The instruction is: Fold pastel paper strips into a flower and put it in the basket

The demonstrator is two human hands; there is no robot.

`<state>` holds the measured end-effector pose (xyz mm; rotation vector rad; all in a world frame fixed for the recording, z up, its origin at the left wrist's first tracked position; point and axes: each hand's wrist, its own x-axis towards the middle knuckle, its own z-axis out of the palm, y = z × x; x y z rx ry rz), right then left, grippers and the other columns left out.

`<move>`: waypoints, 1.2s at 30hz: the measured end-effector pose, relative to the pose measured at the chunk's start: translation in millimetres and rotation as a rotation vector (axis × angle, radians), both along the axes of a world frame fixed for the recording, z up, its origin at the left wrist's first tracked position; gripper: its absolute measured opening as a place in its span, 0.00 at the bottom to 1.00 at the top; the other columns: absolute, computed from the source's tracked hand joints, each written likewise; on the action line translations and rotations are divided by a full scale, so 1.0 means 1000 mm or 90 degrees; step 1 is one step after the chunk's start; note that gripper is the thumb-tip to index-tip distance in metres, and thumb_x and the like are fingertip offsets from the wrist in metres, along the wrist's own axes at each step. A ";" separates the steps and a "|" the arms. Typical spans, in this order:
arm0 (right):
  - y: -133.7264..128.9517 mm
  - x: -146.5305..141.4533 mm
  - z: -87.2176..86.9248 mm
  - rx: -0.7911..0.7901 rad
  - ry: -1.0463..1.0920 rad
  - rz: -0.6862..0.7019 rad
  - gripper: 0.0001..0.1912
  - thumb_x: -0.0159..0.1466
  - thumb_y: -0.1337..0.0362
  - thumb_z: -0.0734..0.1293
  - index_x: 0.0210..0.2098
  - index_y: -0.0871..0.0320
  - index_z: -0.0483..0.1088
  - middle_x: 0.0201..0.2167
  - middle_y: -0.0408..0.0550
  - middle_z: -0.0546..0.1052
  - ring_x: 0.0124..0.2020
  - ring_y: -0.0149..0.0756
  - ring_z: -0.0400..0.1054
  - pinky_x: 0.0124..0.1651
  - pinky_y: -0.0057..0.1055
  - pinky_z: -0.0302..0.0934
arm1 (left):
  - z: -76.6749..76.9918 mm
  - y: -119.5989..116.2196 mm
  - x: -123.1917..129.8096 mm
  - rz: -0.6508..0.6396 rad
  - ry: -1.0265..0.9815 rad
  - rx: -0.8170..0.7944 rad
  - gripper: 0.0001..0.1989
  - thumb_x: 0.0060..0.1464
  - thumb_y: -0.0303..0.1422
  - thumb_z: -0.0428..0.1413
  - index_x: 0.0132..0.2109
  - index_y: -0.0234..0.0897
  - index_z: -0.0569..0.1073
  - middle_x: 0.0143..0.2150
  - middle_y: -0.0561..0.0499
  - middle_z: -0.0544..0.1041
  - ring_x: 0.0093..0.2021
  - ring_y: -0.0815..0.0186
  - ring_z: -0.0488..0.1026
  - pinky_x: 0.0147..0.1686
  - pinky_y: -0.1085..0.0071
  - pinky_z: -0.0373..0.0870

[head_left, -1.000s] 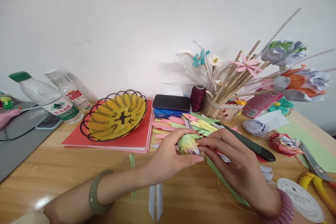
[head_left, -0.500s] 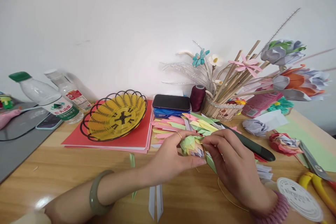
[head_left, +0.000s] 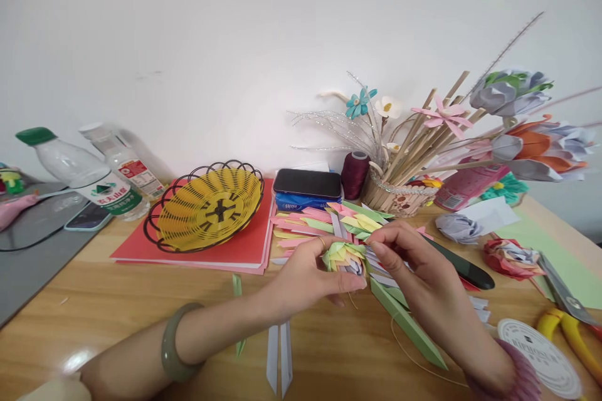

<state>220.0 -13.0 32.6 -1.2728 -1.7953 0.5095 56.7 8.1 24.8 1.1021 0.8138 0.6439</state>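
Note:
My left hand (head_left: 305, 276) is closed round a small folded paper flower (head_left: 345, 260) with green, yellow and lilac petals, thumb along its lower side. Just right of the flower, my right hand (head_left: 418, 282) has its thumb and index finger pinched together; whatever they grip is too small to make out. A thin cord (head_left: 414, 357) curves over the table below my right hand. Behind both hands lies a pile of folded paper strips (head_left: 305, 225) in pink, green, yellow and white.
A yellow basket (head_left: 188, 219) rests on red paper (head_left: 132, 244). Behind the strips are a phone (head_left: 308, 183), a maroon thread spool (head_left: 355, 175) and a stick-filled pot (head_left: 399, 197). Yellow-handled scissors (head_left: 574, 338) and a round white label (head_left: 538, 357) lie right; bottles (head_left: 113, 191) are left.
My right hand has drawn slightly away from the flower to the right, uncovering its right side and a long green strip on the table. My left hand stays nearly in place with the flower.

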 end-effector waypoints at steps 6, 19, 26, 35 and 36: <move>-0.006 0.002 0.004 0.072 -0.062 0.002 0.07 0.61 0.64 0.60 0.27 0.56 0.65 0.26 0.44 0.67 0.28 0.32 0.62 0.28 0.29 0.58 | 0.002 -0.001 0.001 0.020 0.002 0.003 0.27 0.36 0.36 0.63 0.45 0.34 0.66 0.32 0.52 0.69 0.29 0.71 0.66 0.23 0.75 0.68; -0.005 -0.002 0.001 0.086 -0.061 0.025 0.04 0.59 0.66 0.63 0.30 0.55 0.69 0.26 0.44 0.69 0.27 0.31 0.65 0.29 0.28 0.60 | -0.004 -0.001 0.001 0.019 0.027 0.040 0.27 0.37 0.37 0.62 0.46 0.35 0.66 0.33 0.53 0.68 0.29 0.71 0.65 0.25 0.74 0.66; 0.000 0.000 0.002 -0.001 -0.019 -0.057 0.06 0.58 0.62 0.63 0.27 0.56 0.69 0.21 0.41 0.66 0.22 0.29 0.60 0.23 0.26 0.55 | -0.003 -0.001 0.000 0.000 0.008 0.017 0.24 0.36 0.35 0.63 0.43 0.34 0.67 0.30 0.53 0.68 0.28 0.72 0.66 0.24 0.75 0.67; 0.007 0.004 0.007 -0.354 0.221 0.055 0.10 0.54 0.57 0.66 0.24 0.58 0.70 0.24 0.42 0.73 0.26 0.30 0.65 0.30 0.25 0.59 | -0.001 -0.001 0.000 -0.008 0.001 -0.026 0.22 0.36 0.35 0.63 0.40 0.32 0.67 0.30 0.52 0.71 0.27 0.71 0.69 0.22 0.77 0.67; 0.006 0.004 0.008 -0.350 0.226 0.058 0.10 0.54 0.57 0.66 0.24 0.58 0.70 0.25 0.42 0.73 0.27 0.30 0.65 0.31 0.25 0.59 | -0.001 0.000 0.000 -0.008 -0.002 -0.027 0.21 0.37 0.35 0.62 0.40 0.32 0.67 0.29 0.52 0.71 0.27 0.71 0.70 0.22 0.77 0.67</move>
